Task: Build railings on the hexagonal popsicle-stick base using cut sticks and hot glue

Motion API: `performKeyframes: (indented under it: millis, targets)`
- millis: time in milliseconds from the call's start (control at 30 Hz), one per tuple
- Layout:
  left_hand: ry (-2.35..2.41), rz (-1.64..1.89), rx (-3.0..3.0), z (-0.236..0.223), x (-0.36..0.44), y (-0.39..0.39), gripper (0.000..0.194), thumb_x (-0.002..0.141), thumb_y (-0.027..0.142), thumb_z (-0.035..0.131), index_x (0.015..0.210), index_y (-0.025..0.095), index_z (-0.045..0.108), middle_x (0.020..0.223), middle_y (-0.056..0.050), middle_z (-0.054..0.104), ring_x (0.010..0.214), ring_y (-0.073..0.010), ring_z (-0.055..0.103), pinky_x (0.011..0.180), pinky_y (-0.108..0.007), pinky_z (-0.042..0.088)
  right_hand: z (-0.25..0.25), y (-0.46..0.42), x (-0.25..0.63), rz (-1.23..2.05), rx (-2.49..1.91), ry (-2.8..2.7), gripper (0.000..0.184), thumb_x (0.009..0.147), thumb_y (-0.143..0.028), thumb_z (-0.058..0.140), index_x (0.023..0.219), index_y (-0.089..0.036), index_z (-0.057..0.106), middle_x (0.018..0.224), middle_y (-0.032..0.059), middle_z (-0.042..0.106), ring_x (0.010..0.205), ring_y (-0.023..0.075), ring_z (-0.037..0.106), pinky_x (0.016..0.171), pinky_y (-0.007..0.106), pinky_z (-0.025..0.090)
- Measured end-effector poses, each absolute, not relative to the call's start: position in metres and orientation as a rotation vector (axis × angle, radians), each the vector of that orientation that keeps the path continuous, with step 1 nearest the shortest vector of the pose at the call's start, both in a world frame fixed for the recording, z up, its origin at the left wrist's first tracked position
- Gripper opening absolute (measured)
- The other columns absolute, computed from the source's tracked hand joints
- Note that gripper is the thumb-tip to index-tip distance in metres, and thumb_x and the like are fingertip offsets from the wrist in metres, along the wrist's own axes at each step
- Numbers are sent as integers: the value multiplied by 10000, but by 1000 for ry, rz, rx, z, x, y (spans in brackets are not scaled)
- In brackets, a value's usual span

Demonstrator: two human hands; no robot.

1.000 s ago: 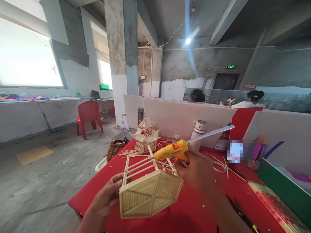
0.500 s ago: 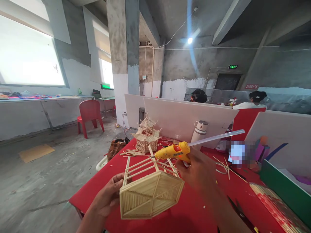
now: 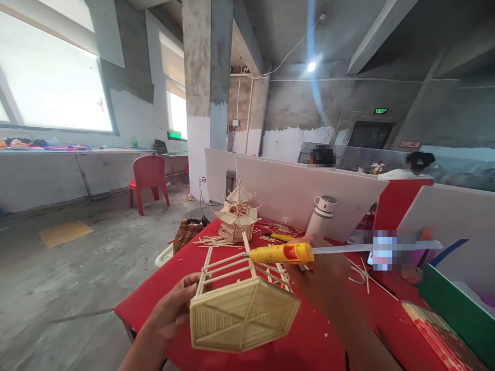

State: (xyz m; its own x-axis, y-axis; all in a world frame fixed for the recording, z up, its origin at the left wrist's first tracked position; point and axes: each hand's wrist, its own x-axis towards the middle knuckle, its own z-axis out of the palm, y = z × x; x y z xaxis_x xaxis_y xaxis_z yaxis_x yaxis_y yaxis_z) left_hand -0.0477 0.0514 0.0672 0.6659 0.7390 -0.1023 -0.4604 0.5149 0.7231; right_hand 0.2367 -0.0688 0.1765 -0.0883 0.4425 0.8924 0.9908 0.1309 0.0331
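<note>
My left hand [image 3: 174, 304] grips the left side of a hexagonal wooden stick frame [image 3: 243, 317], its slatted base tilted toward me and its posts and rails pointing away. In my right hand [image 3: 320, 275] is a yellow hot glue gun [image 3: 282, 253], a long clear glue stick [image 3: 348, 249] jutting from its back. The nozzle meets or nearly meets a post at a rail joint on the frame. Behind stands a small pagoda model [image 3: 236, 216] made of the same sticks.
Loose sticks [image 3: 214, 241] and a yellow-handled cutter [image 3: 280, 237] lie on the red table [image 3: 154, 288]. A thermos [image 3: 320, 214] stands by the white partition [image 3: 286, 180]. Bundled sticks [image 3: 433, 330] and a green box [image 3: 460, 304] are at right. Two people sit beyond the partition.
The glue gun has turned so its glue stick lies more level and points farther right. The view has shifted slightly left. My left hand keeps its grip on the frame.
</note>
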Motion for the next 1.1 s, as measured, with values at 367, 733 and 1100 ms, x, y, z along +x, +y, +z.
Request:
performKeyframes:
  millis: [367, 733, 1100]
  targets:
    - [372, 705, 717, 72, -47, 46, 348, 551, 263, 914, 792, 104, 720, 603, -20, 622, 401, -64, 520, 262, -97, 292, 180, -72, 238, -959, -1293, -1650, 52, 835, -195, 624, 859, -215, 583, 725, -3, 644, 665, 167, 616, 620, 268, 430]
    - [248, 667, 735, 75, -46, 45, 306, 604, 284, 887, 761, 87, 712, 574, -8, 587, 352, -23, 435, 241, -78, 265, 183, -73, 234, -1009, -1187, -1718, 105, 831, -132, 630, 856, -207, 561, 709, -9, 621, 664, 154, 591, 629, 269, 427]
    - [295, 643, 777, 73, -48, 46, 353, 549, 318, 911, 768, 92, 752, 578, -14, 602, 369, -27, 435, 239, -83, 234, 178, -70, 239, -990, -1202, -1711, 77, 839, -162, 627, 853, -208, 568, 718, -8, 619, 666, 153, 593, 636, 271, 443]
